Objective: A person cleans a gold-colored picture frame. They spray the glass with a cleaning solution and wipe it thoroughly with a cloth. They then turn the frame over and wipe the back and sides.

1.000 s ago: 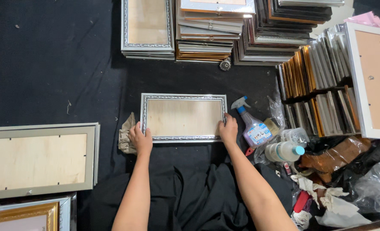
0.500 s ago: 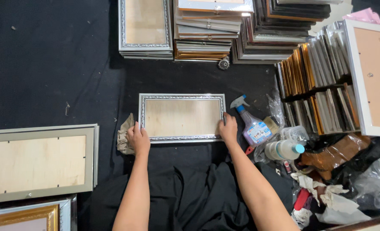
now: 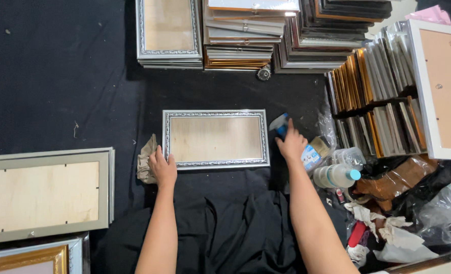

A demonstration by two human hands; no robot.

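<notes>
A silver ornate picture frame (image 3: 216, 138) lies face down on the black cloth, its wooden back showing. My left hand (image 3: 162, 167) rests at the frame's near left corner, beside a crumpled beige rag (image 3: 145, 163). To the frame's right, my right hand (image 3: 290, 143) lies on a spray bottle (image 3: 307, 152) with a blue-and-white trigger head, fingers curled over its neck; whether it grips the bottle is unclear.
Stacks of frames (image 3: 246, 35) line the far edge, and more frames stand on edge in a rack (image 3: 378, 101) at the right. A large grey frame (image 3: 42, 195) lies at left. Bottles, crumpled paper and plastic bags (image 3: 388, 203) clutter the right side.
My right hand left the frame's near right corner and moved right onto the spray bottle. The left hand stays at the frame's left corner.
</notes>
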